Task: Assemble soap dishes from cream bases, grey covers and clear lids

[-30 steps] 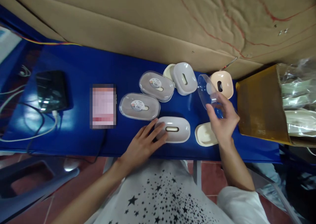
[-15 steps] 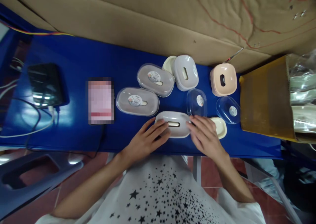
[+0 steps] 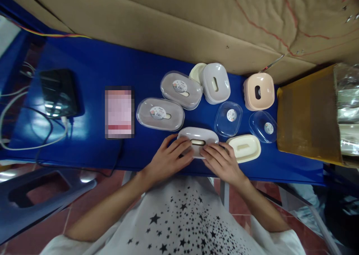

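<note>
Pressing both hands' fingers (image 3: 179,147) on the grey soap box (image 3: 198,136), closed.

We are looking at a grey oval soap box (image 3: 198,137) lying flat near the front edge of the blue table (image 3: 92,71), its long side running left to right. A slot in the middle of its top is showing a beige insert. Our left hand (image 3: 168,160) and right hand (image 3: 221,162) are resting their fingertips on its near half from either side.
</note>
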`<state>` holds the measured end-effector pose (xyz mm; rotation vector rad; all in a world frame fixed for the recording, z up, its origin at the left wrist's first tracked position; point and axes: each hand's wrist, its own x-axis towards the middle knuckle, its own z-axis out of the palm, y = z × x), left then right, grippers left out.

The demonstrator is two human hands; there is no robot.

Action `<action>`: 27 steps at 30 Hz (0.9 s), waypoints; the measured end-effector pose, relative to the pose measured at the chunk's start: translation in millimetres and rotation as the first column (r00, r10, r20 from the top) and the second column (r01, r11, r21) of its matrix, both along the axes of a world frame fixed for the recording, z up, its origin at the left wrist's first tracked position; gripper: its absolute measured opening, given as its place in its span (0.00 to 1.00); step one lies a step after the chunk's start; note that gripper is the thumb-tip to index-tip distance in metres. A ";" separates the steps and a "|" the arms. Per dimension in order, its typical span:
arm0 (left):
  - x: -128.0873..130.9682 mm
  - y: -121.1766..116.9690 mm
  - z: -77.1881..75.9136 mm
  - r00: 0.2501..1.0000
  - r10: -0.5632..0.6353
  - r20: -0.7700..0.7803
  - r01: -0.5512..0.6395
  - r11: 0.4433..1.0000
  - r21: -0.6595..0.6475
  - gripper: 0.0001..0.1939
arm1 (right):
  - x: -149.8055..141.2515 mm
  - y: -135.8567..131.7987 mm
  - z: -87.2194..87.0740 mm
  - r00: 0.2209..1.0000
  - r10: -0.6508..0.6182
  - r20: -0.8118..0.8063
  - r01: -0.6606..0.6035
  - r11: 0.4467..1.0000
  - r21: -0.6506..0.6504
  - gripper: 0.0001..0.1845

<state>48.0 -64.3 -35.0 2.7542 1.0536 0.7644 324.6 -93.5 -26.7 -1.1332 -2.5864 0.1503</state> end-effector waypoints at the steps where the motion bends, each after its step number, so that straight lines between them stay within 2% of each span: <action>1: 0.9 -0.2 -0.7 1.000 -0.002 0.004 0.002 1.000 0.001 0.04 | -3.0 -0.6 -1.7 1.000 -0.018 -0.004 0.018 1.000 0.022 0.22; 6: -2.5 -0.1 -4.0 0.999 -0.036 0.027 0.036 0.999 0.013 0.08 | -18.0 -0.4 -5.6 0.997 -0.055 -0.058 0.064 0.982 0.176 0.10; 8: -5.4 0.9 -4.7 0.998 -0.063 0.017 0.062 0.998 0.021 0.09 | -21.0 -0.3 -6.0 0.995 -0.069 -0.074 0.082 0.978 0.194 0.07; 13: -10.4 3.7 -6.1 0.996 -0.087 -0.016 0.088 0.996 0.023 0.15 | -20.3 -2.6 -9.0 0.997 -0.071 -0.029 0.075 0.988 0.138 0.11; 17: -14.1 7.8 -1.9 0.990 -0.129 -0.055 0.130 0.991 0.028 0.15 | -21.1 -2.5 -9.6 0.999 0.011 -0.043 -0.003 0.982 0.189 0.12; 19: -16.5 10.7 1.3 0.982 -0.177 -0.073 0.176 0.984 -0.018 0.17 | -21.0 0.1 -6.7 0.998 0.040 -0.048 -0.031 0.983 0.179 0.12; 22: -17.8 12.6 3.4 0.975 -0.202 -0.095 0.194 0.977 -0.088 0.18 | -14.2 8.4 1.6 0.995 0.054 -0.087 -0.046 0.995 0.087 0.13; 23: -17.1 11.9 3.0 0.977 -0.194 -0.093 0.185 0.978 -0.097 0.18 | -10.1 12.5 4.7 0.994 0.012 -0.112 -0.004 0.998 0.066 0.14; 25: -14.0 8.7 1.1 0.984 -0.167 -0.065 0.160 0.982 -0.105 0.15 | -1.4 22.6 9.7 0.977 -0.177 -0.121 0.184 0.982 0.049 0.17; 27: -9.9 3.8 -1.3 0.991 -0.136 -0.016 0.133 0.985 -0.111 0.12 | 4.4 35.1 11.5 0.905 -0.421 -0.061 0.424 0.904 0.048 0.21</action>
